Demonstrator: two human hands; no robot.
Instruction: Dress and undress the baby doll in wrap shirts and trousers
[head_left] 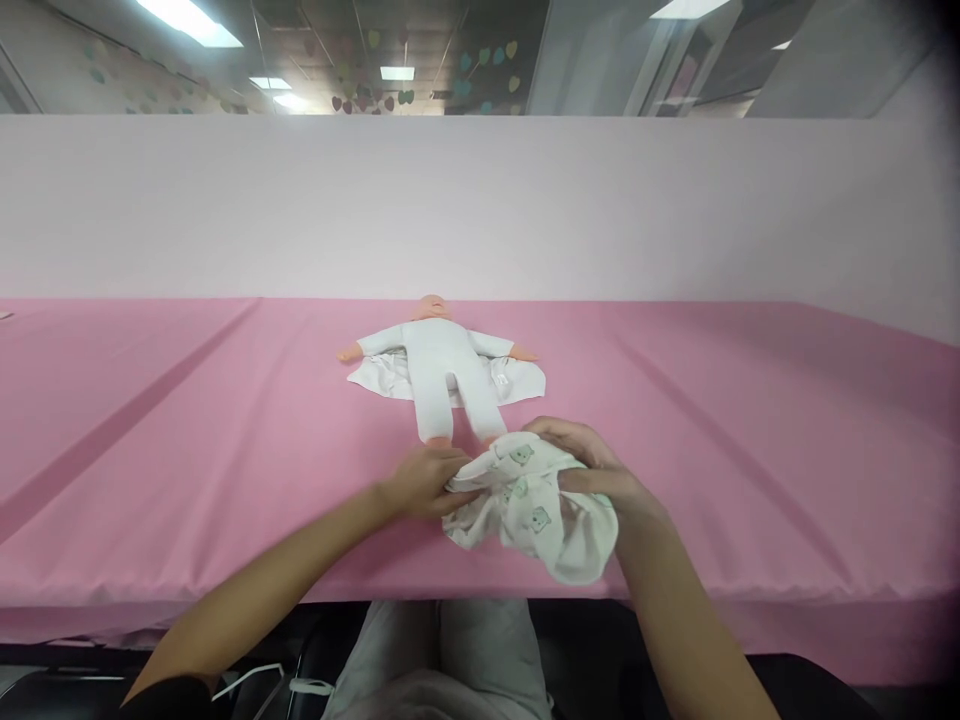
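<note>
Your left hand pinches one edge of a small white garment, printed with little green bears, and your right hand grips the opposite side from above, fingers curled over the cloth. Both hands are closed on the fabric, so it sits bunched between them with its loose end hanging toward you, at the near edge of the table. Holding it from two sides like this seems to keep the cloth gathered while its opening is spread, rather than letting it fall flat.

The garment lies just beside the feet of a baby doll, which rests on its back in the middle of the pink-covered table, head pointing away from you and arms stretched out to either side. Lying this way, its legs point straight at your hands, and the bunched cloth touches or nearly touches the doll's right-hand foot; I cannot tell which. The doll wears a plain white suit, and beneath it a second white piece of clothing is spread open, its flaps showing past the body on both sides. A pale partition wall stands behind the table.
</note>
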